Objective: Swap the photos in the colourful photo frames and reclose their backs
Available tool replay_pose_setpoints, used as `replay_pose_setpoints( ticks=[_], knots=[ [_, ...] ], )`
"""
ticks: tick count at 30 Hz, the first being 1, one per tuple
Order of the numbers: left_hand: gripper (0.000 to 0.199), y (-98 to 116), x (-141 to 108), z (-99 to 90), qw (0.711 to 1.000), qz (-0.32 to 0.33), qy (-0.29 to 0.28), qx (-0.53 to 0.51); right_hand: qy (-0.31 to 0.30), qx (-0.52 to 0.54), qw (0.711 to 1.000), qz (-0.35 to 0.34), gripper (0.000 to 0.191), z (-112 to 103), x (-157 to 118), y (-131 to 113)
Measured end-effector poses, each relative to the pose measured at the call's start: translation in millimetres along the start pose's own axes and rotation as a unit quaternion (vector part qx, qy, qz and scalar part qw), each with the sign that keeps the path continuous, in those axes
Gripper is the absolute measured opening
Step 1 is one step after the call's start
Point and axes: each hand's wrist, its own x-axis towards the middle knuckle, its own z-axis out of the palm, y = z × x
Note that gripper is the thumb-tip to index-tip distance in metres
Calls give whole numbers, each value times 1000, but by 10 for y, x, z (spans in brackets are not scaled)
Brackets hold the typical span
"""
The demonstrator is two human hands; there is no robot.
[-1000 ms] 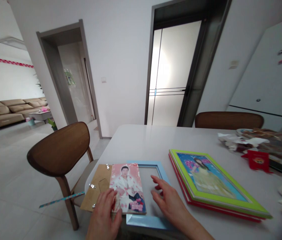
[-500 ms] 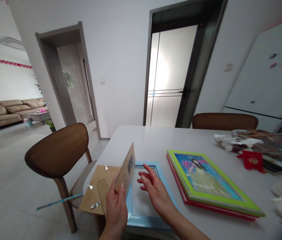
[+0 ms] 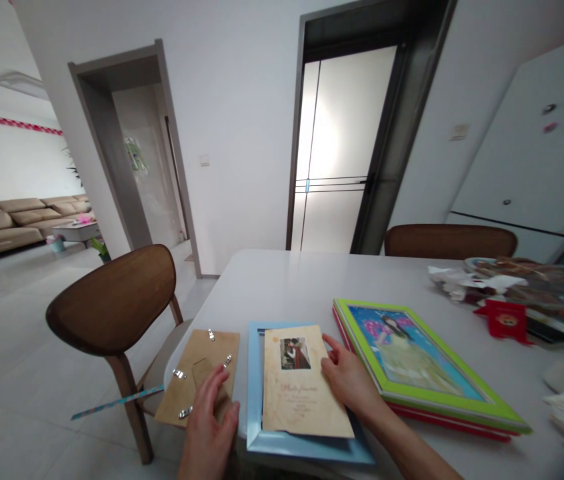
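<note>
A cream paper insert (image 3: 302, 400) with a small photo and printed lettering lies slanted over the light blue picture frame (image 3: 256, 427), covering most of its opening. My right hand (image 3: 346, 377) grips the insert's right edge, its fingers curled there. On the left, my left hand (image 3: 209, 420) is open, thumb and fingers apart, over the brown frame backing board (image 3: 219, 343). Metal clips line that board, and a stand flap sits in its middle, partly hidden by my fingers. Whether the left fingers press on the board I cannot tell.
Right of the blue frame, a green picture frame (image 3: 362, 340) rests on a red one (image 3: 397, 417). A red packet (image 3: 507, 321) and plastic-wrapped items (image 3: 552, 287) crowd the white table's (image 3: 282, 280) right side. A brown chair (image 3: 117, 300) stands left, with a thin blue strip (image 3: 112, 403) beside it.
The paper insert, held upright in my left hand before, now lies over the blue frame. My right hand has taken its right edge; my left hand has let go and moved left to the backing board.
</note>
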Motion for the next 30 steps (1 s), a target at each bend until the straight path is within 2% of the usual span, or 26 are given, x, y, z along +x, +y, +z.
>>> replay_pose_setpoints(
  ticks=[3, 6, 11, 14, 17, 22, 27, 30],
  knots=[
    [38, -89, -63, -89, 991, 82, -40, 102, 4, -73, 997, -26, 50, 61, 39, -7],
    [41, -77, -95, -58, 971, 145, -87, 169, -5, -101, 994, -51, 46, 107, 32, -35],
    [48, -12, -73, -10, 946, 171, -143, 237, 6, -184, 977, -104, 42, 113, -43, -70],
    [54, -63, -52, -128, 938, 175, -163, 253, 30, -295, 943, -154, 31, 111, -81, -44],
    [61, -217, -30, -331, 928, 166, -161, 292, 45, -354, 917, -178, 23, 120, -100, 2],
    [64, -534, 50, -609, 909, 129, -108, 380, 24, -346, 920, -182, 29, 135, -159, -7],
    [40, -629, 101, -688, 894, 188, -113, 391, -39, -314, 921, -226, 38, 163, -272, -75],
    [31, -612, 75, -715, 890, 232, -95, 381, -37, -265, 937, -224, 35, 204, -300, -104]
  ],
)
